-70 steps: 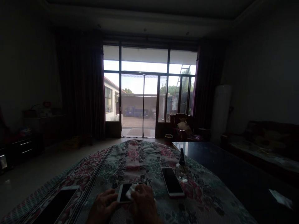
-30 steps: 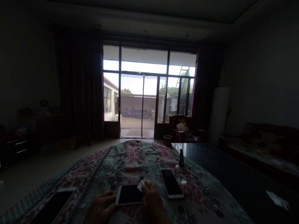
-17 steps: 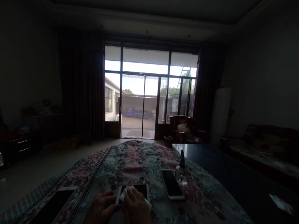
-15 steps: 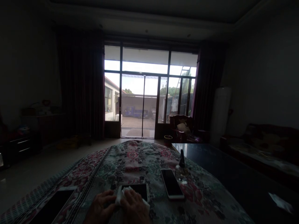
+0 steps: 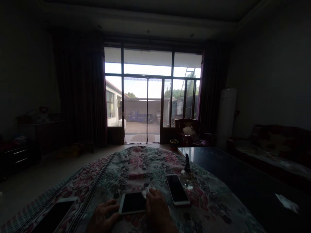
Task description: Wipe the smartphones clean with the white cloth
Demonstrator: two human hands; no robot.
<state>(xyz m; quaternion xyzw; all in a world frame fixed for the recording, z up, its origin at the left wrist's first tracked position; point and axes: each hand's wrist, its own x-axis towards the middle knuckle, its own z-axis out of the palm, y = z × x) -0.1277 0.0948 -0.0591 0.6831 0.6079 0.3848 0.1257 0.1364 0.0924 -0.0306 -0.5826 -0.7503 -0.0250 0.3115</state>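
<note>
A white-framed smartphone [image 5: 133, 203] with a dark screen lies crosswise on the floral cloth in front of me. My left hand [image 5: 104, 215], fingers bent, grips its left edge. At the phone's right end, my right hand [image 5: 157, 207] is closed on a crumpled white tissue [image 5: 146, 192], which touches the upper right corner. A second white-framed phone [image 5: 177, 190] rests just to the right. Beside that stands a clear spray bottle [image 5: 187, 178] with a black nozzle. Another large dark-screened device [image 5: 54, 215] lies at the lower left, partly cut off by the frame.
A floral tablecloth [image 5: 136, 161] covers the table. To the right is a dark glossy tabletop [image 5: 218, 171] with a white packet or paper [image 5: 288, 203] on it. Beyond are a wooden armchair [image 5: 186, 129], a sofa [image 5: 269, 145] and a glass door [image 5: 136, 110]. The room is dim.
My right hand has moved the tissue from the phone's left part across to its right end, uncovering the screen. My left hand stays at the left edge. The view has shifted slightly.
</note>
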